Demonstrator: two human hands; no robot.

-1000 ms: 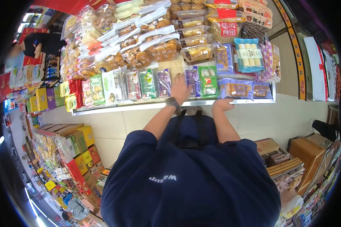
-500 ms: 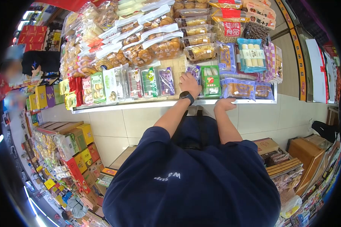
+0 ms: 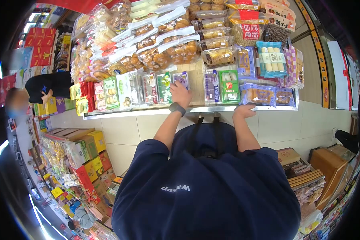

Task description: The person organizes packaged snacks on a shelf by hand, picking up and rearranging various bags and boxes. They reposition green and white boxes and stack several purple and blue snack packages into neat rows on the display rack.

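Note:
My left hand (image 3: pixel 181 95) is over the lower part of a purple package (image 3: pixel 181 77), its fingers bent around it. Left of that package stand a green-and-white pack (image 3: pixel 164 86) and a clear pack with a dark red label (image 3: pixel 149 89). Across a bare strip of display board (image 3: pixel 195 80), another purple package (image 3: pixel 211 86) stands beside a green pack (image 3: pixel 229 87). My right hand (image 3: pixel 245 112) rests at the display's silver front edge (image 3: pixel 204 109), below purple-wrapped pastries (image 3: pixel 258 94), its fingers apart and holding nothing.
Bagged pastries (image 3: pixel 154 58) fill the display's back. A blue-wrapped pack (image 3: pixel 272 59) lies at the right. Stacked boxes (image 3: pixel 93 168) are at lower left, a wooden crate (image 3: pixel 326 164) at lower right. A person in dark clothes (image 3: pixel 52 86) stands at the left.
My left hand has moved left from the right-hand purple package to the left-hand one. The right-hand purple package is now uncovered. My right hand remains at the front edge; the view has shifted slightly.

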